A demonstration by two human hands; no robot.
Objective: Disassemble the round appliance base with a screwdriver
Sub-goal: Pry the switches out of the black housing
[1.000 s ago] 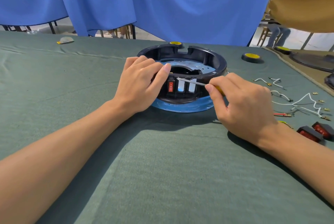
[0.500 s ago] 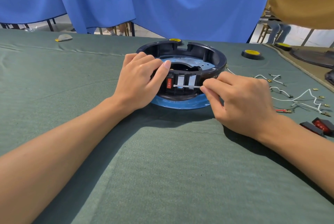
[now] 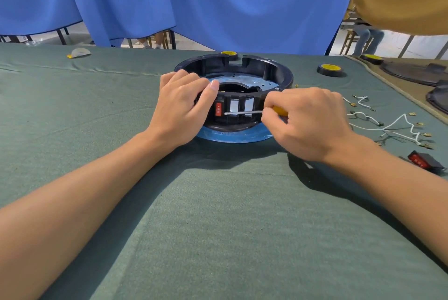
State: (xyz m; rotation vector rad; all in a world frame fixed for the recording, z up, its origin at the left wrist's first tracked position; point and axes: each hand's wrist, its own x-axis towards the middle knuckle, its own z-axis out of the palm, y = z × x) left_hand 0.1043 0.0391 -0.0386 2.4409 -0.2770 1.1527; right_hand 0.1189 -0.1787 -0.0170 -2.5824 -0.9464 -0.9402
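Observation:
A round black appliance base (image 3: 271, 69) with a blue bottom rim stands on the green cloth in the middle of the head view. Its near wall holds a red rocker switch (image 3: 218, 109) and two empty switch openings. My left hand (image 3: 180, 108) grips the base's left near wall, thumb on the rim above the switch. My right hand (image 3: 308, 120) holds a screwdriver (image 3: 243, 112) with a yellow handle. Its metal shaft lies level across the openings, with the tip right beside the red switch.
White wires with terminals (image 3: 397, 127) and a loose red switch (image 3: 428, 160) lie to the right. A yellow-topped black disc (image 3: 330, 70) sits at the back right, dark parts (image 3: 417, 74) beyond it. A small grey piece (image 3: 79, 53) lies far left. Blue curtains hang behind.
The screwdriver shaft dropped from a slanted pose over the openings to level, and its tip moved left up to the red switch. My left hand stayed on the base.

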